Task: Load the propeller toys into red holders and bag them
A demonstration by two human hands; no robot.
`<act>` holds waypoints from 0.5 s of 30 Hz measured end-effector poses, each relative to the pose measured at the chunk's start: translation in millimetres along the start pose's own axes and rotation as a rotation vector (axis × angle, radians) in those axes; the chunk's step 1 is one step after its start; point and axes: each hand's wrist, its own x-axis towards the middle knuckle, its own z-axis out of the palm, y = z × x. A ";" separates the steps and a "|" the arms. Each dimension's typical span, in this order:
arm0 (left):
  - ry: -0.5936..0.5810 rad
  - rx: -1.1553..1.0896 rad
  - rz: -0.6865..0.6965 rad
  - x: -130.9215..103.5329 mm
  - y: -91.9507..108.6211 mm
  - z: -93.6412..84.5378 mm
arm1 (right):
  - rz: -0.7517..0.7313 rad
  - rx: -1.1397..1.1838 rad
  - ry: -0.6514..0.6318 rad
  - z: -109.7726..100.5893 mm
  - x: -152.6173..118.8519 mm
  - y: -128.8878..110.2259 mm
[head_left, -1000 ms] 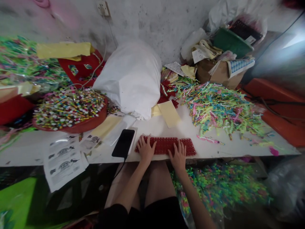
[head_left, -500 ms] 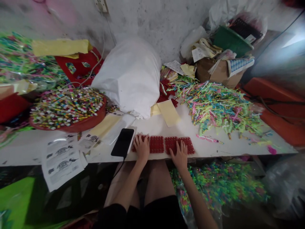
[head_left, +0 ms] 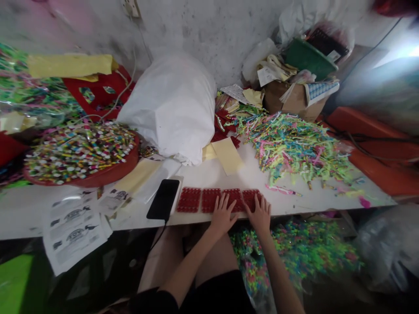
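Several red openwork plastic squares (head_left: 189,200) lie in a row along the front edge of the white table (head_left: 183,179). My left hand (head_left: 223,214) rests with spread fingers on the middle squares of the row. At the right end, my right hand (head_left: 259,213) lies open over the last square, fingers stretched forward. Neither hand grips anything. Left of the row is a black phone (head_left: 163,199) on a white object, with a cable hanging off the edge.
A red basin (head_left: 111,172) of small colourful pieces stands at the left beside printed sheets (head_left: 77,233). Behind the row sit a large white sack (head_left: 176,109) and yellow paper slips (head_left: 228,155). Colourful stringed pieces (head_left: 291,146) are heaped at the right.
My left hand has shifted right, from the leftmost square to the middle ones. My right hand has moved slightly right to the end square. The view has shifted a little.
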 end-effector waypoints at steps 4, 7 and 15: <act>0.023 0.012 -0.005 -7.0 -0.5 8.3 | -0.016 -0.019 -0.024 -11.0 0.3 9.4; 0.047 0.023 -0.003 -11.8 -3.5 6.5 | -0.072 -0.039 0.016 -26.4 -3.2 20.6; 0.081 0.043 0.005 -16.8 -3.3 4.8 | -0.153 -0.095 -0.095 -31.7 -13.4 36.4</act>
